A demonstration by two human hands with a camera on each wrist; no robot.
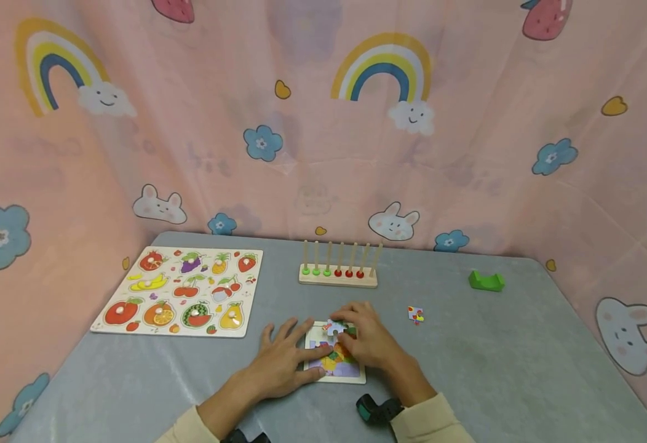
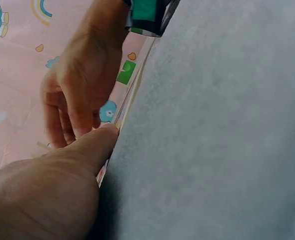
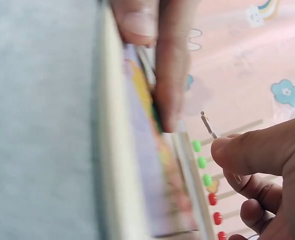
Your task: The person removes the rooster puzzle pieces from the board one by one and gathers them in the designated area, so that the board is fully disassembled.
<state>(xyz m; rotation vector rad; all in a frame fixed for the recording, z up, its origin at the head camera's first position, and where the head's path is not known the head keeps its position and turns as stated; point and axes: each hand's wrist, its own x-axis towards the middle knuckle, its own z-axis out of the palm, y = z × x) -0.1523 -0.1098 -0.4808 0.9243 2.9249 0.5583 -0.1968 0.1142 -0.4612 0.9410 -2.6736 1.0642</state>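
A square jigsaw tray (image 1: 334, 379) with a pale frame lies near the table's front, partly filled with colourful pieces. My left hand (image 1: 285, 363) rests on its left side, fingers spread, thumb and a finger over the picture; the left wrist view shows this hand (image 2: 52, 185) beside the tray edge. Above the tray's upper part, my right hand (image 1: 370, 338) pinches a light puzzle piece (image 1: 335, 328) between thumb and fingers. In the right wrist view the piece (image 3: 207, 122) stands edge-on in the pinch of the right hand (image 3: 267, 175), apart from the tray (image 3: 120, 150).
A loose puzzle piece (image 1: 416, 315) lies right of the tray. Behind stands a wooden peg rack (image 1: 338, 280) with green and red beads. A fruit board (image 1: 176, 292) lies at the left, and a green curved block (image 1: 486, 282) is at the back right.
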